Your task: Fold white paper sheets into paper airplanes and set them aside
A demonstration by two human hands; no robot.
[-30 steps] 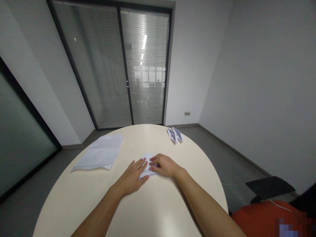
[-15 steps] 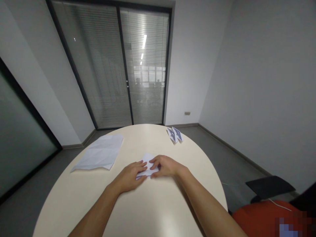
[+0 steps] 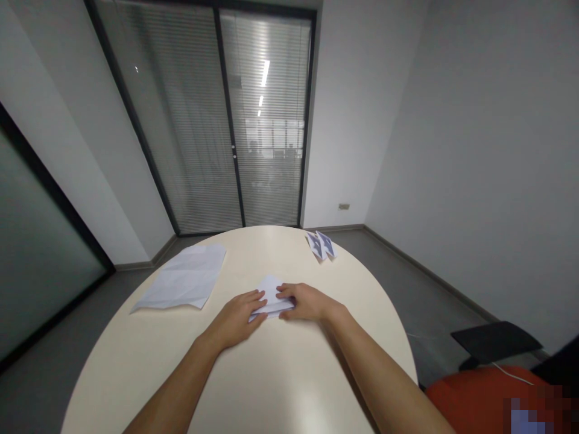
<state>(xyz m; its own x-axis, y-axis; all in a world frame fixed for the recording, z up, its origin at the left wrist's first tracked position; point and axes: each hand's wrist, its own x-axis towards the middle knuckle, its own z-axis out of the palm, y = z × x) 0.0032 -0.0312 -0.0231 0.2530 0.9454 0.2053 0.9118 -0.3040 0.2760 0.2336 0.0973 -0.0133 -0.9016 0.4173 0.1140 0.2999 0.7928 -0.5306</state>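
A small folded sheet of white paper (image 3: 271,295) lies on the table between my hands, with a pointed top and a fold along its near edge. My left hand (image 3: 242,312) holds its left side, fingers on top and thumb at the near edge. At the right side, my right hand (image 3: 302,301) grips the paper with curled fingers and the thumb by the near corner. The fingers cover both side corners of the paper.
A larger creased white sheet (image 3: 185,280) rests at the left of the round cream table (image 3: 271,380). Two folded paper pieces with dark print (image 3: 321,246) lie near the far right edge. A red chair (image 3: 474,392) with a black armrest (image 3: 497,339) stands at the right.
My hands have moved slightly apart along the folded paper. More of its near fold shows between them, and the near flap looks a little raised.
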